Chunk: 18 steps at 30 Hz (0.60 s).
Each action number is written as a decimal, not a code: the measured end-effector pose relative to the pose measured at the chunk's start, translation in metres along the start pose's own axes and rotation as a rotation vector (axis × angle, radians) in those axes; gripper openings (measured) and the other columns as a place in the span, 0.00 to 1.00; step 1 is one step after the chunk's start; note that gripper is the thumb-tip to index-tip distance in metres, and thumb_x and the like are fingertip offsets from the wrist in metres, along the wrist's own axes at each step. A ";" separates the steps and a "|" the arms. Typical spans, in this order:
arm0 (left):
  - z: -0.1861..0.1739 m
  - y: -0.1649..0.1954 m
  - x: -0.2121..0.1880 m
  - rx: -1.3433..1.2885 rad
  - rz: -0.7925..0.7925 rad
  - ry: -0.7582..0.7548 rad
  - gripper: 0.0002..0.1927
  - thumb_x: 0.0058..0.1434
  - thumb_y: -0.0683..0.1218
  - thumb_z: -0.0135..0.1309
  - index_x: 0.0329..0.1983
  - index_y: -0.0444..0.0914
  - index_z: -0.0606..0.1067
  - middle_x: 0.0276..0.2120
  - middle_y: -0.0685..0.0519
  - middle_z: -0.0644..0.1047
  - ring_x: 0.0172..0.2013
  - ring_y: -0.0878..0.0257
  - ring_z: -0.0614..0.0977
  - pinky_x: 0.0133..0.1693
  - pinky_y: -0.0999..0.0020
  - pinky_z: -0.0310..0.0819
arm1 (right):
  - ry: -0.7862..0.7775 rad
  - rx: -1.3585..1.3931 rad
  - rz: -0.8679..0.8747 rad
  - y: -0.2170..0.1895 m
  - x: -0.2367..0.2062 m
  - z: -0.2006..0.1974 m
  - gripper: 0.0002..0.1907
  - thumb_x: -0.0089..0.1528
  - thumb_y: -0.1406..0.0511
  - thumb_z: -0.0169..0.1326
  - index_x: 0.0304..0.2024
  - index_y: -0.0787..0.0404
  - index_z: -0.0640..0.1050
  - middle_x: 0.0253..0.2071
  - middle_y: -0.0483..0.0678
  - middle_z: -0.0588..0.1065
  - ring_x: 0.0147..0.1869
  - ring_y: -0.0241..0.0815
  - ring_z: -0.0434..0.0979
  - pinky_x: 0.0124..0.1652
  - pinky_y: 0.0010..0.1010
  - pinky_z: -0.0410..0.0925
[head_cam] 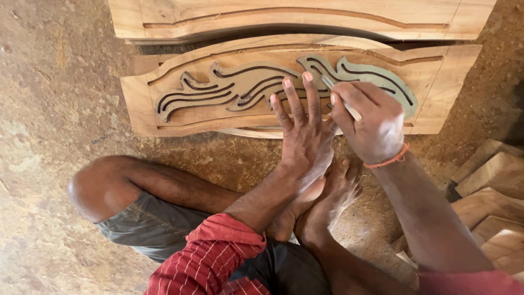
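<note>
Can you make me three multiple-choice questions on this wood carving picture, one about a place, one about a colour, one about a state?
1. Where does the left hand rest?
A. On the stencil over the carved wooden panel
B. On the knee
C. On the stacked wood pieces

2. What colour is the band on the right wrist?
A. Blue
B. Orange
C. White

3. How is the right hand set?
A. Open and flat
B. Empty, hanging in the air
C. Closed around a thin tool

Answers:
1 A: its fingers lie spread on the wavy stencil laid on the carved wooden panel.
2 B: the wrist band shows orange.
3 C: the fingers wrap the thin tool, whose tip meets the stencil.
</note>
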<state>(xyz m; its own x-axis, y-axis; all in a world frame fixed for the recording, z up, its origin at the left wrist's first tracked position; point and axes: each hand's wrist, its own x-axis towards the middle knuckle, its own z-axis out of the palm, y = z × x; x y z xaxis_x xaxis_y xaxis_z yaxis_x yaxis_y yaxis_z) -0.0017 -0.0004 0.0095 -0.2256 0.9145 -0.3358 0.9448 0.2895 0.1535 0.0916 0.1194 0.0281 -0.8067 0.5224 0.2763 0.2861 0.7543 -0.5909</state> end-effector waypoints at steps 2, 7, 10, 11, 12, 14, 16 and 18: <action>0.000 0.000 -0.001 -0.002 0.007 -0.004 0.40 0.64 0.59 0.53 0.78 0.49 0.57 0.73 0.24 0.37 0.68 0.14 0.33 0.61 0.12 0.24 | -0.008 0.003 0.037 -0.004 0.001 -0.001 0.05 0.70 0.71 0.60 0.48 0.65 0.81 0.42 0.56 0.81 0.41 0.46 0.83 0.38 0.31 0.77; 0.000 0.001 0.001 -0.076 0.006 0.092 0.39 0.60 0.57 0.55 0.75 0.54 0.60 0.73 0.24 0.37 0.69 0.16 0.33 0.62 0.13 0.25 | 0.011 -0.001 0.057 -0.015 0.005 -0.009 0.04 0.71 0.71 0.59 0.49 0.65 0.80 0.42 0.55 0.81 0.41 0.45 0.83 0.38 0.30 0.77; 0.001 0.000 0.001 -0.047 -0.004 0.106 0.36 0.63 0.56 0.55 0.75 0.51 0.63 0.74 0.25 0.36 0.70 0.17 0.33 0.64 0.14 0.25 | 0.015 0.011 0.038 -0.013 0.015 0.000 0.04 0.71 0.72 0.60 0.48 0.65 0.80 0.41 0.56 0.80 0.40 0.46 0.83 0.36 0.30 0.77; 0.000 0.000 0.001 0.006 -0.013 0.083 0.37 0.63 0.57 0.55 0.76 0.47 0.64 0.74 0.25 0.36 0.70 0.17 0.33 0.63 0.14 0.24 | 0.012 0.009 0.026 -0.012 0.017 0.003 0.04 0.71 0.72 0.61 0.47 0.65 0.81 0.41 0.56 0.80 0.39 0.46 0.83 0.34 0.29 0.77; -0.001 0.001 0.001 0.061 -0.021 0.062 0.38 0.64 0.57 0.54 0.77 0.44 0.64 0.74 0.24 0.36 0.69 0.17 0.33 0.63 0.15 0.24 | 0.022 0.026 0.042 -0.013 0.016 0.003 0.05 0.70 0.72 0.61 0.48 0.65 0.80 0.42 0.56 0.80 0.40 0.47 0.83 0.36 0.30 0.77; -0.002 0.000 0.003 0.106 -0.024 0.034 0.38 0.64 0.57 0.54 0.77 0.41 0.66 0.73 0.25 0.36 0.69 0.17 0.33 0.62 0.15 0.23 | 0.044 0.059 0.071 -0.015 0.013 0.004 0.06 0.70 0.72 0.60 0.50 0.65 0.80 0.44 0.57 0.79 0.42 0.48 0.83 0.39 0.32 0.77; -0.005 0.000 0.003 0.088 -0.021 0.014 0.36 0.63 0.55 0.53 0.74 0.41 0.66 0.73 0.26 0.37 0.68 0.17 0.33 0.61 0.15 0.24 | 0.032 0.018 0.059 -0.018 0.010 0.001 0.06 0.70 0.72 0.60 0.50 0.65 0.80 0.44 0.56 0.80 0.43 0.48 0.83 0.41 0.33 0.78; -0.008 0.000 0.003 -0.028 -0.004 -0.023 0.33 0.62 0.54 0.53 0.71 0.44 0.68 0.74 0.26 0.37 0.69 0.17 0.33 0.62 0.14 0.23 | 0.033 0.005 0.067 -0.021 0.008 -0.002 0.06 0.71 0.71 0.60 0.50 0.64 0.80 0.44 0.55 0.80 0.43 0.48 0.83 0.41 0.33 0.77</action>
<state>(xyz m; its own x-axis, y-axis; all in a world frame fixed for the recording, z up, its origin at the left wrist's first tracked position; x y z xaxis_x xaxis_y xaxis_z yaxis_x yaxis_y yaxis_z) -0.0048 0.0049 0.0162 -0.2239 0.9066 -0.3577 0.9368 0.3015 0.1777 0.0802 0.1086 0.0448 -0.7683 0.5847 0.2605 0.3366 0.7152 -0.6125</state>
